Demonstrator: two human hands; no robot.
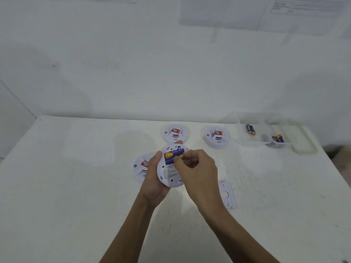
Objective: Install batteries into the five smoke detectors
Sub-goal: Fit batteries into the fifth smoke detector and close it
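Note:
My left hand [152, 179] grips a white round smoke detector [169, 174] from below and the left, its back turned up toward me. Blue and yellow batteries [172, 154] lie in its open compartment. My right hand [197, 168] pinches the end of one battery with thumb and forefinger, right at the compartment. Three other detectors rest face up on the table: one [140, 166] partly behind my left hand, one [175, 133] just beyond, one [216, 137] to the right. The detached white back cover [228, 194] lies on the table to the right of my right wrist.
A clear plastic tray [303, 145] stands at the table's far right with loose batteries [250, 129] in one section and more batteries [278, 138] in another. The white table [76, 186] meets a white wall behind; its right edge runs down past the tray.

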